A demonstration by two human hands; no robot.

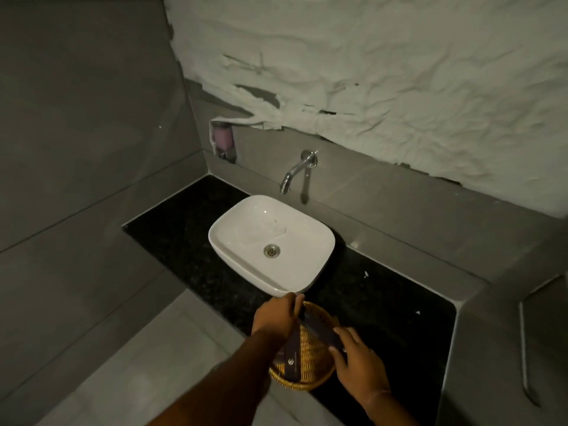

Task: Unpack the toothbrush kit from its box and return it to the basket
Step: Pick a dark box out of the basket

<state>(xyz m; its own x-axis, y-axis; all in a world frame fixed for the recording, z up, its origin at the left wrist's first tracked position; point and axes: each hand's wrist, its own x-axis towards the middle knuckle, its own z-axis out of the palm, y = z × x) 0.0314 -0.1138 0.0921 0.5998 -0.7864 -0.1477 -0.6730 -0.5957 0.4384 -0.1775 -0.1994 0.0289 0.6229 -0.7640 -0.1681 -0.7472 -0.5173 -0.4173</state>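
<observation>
The right hand (358, 361) grips one dark slim box (325, 333) over the wicker basket (310, 355) on the black desk (384, 305), while the left hand (275, 318) holds a second dark box (292, 358) standing in the basket, just before the white sink (319, 241).

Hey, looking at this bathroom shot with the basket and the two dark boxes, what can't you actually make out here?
Head view only:
- Print on the dark box under the left hand: too small.
- The other dark box: its end is covered by the right hand.
- Basket contents: hidden by boxes and hands.
- Whether either box is opened: too dim.
</observation>
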